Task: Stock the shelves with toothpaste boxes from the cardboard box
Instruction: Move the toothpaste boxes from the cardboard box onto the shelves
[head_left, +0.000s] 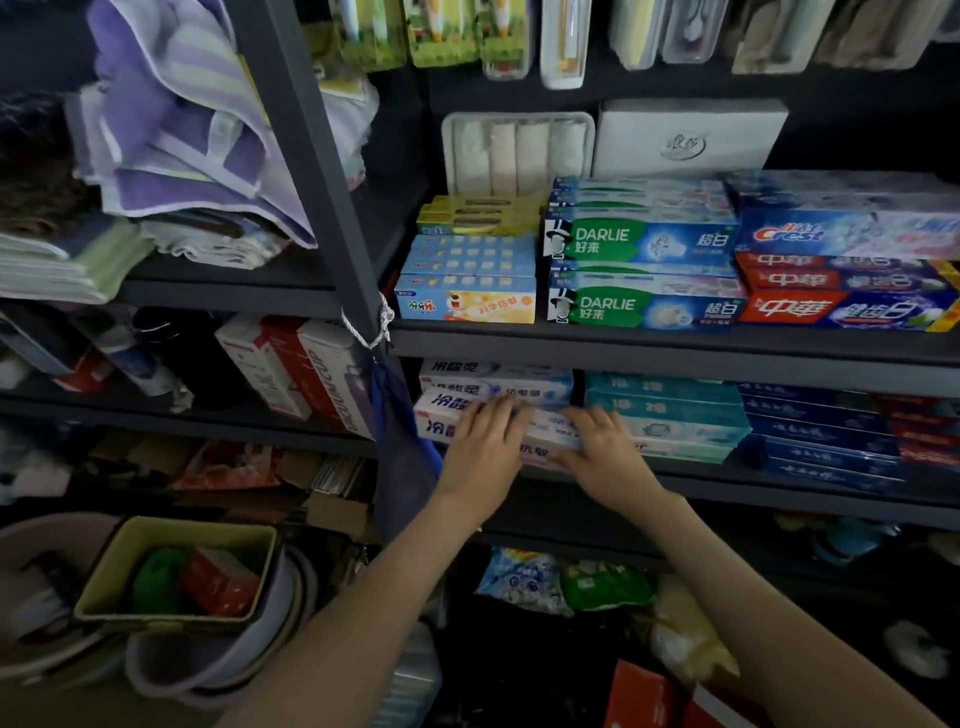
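A stack of white toothpaste boxes (452, 400) with blue lettering lies at the left end of the lower dark shelf (779, 491). My left hand (485, 452) rests flat on the front of the stack, fingers straight. My right hand (605, 452) presses on the right part of the lowest white box, fingers extended. Teal boxes (670, 410) and dark blue boxes (821, 436) fill the shelf to the right. The cardboard box is out of view.
The upper shelf (649, 343) holds Darlie boxes (644, 270), Crest and red-blue boxes (847, 280), and small blue children's boxes (467, 280). A dark upright post (322, 171) with a cord stands left. Towels, a basket (176, 571) and basins lie at left.
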